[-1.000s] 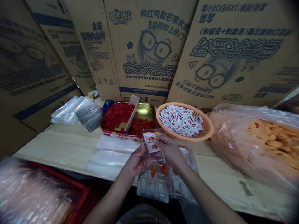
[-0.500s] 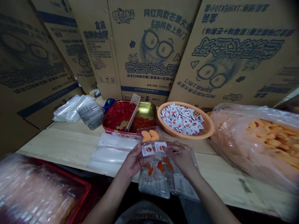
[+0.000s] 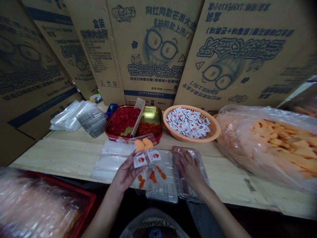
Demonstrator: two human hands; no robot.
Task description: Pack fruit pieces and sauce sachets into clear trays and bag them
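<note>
My left hand [image 3: 125,173] grips the left edge of a clear plastic tray [image 3: 154,140], held tilted above the table. In its far end lie orange puffy sweets [image 3: 144,144]. Two small white sachets with red print, a left sachet [image 3: 140,160] and a right sachet [image 3: 154,155], sit across its middle. Orange and red gummies [image 3: 153,177] show toward its near end. Under it lies an empty clear tray [image 3: 168,188]. My right hand [image 3: 189,167] rests with fingers spread on another stack of clear trays [image 3: 195,195] to the right.
Behind are a red tin [image 3: 158,137] of red and orange gummies split by a divider, an orange basket [image 3: 216,129] of sachets and a big bag [image 3: 232,138] of orange sweets. Stacked trays [image 3: 92,120] and flat plastic bags [image 3: 106,162] lie left. Cardboard boxes [image 3: 153,76] wall the back.
My right hand has let go of the right sachet and moved onto the tray stack at the right. My left hand has shifted left with the filled tray.
</note>
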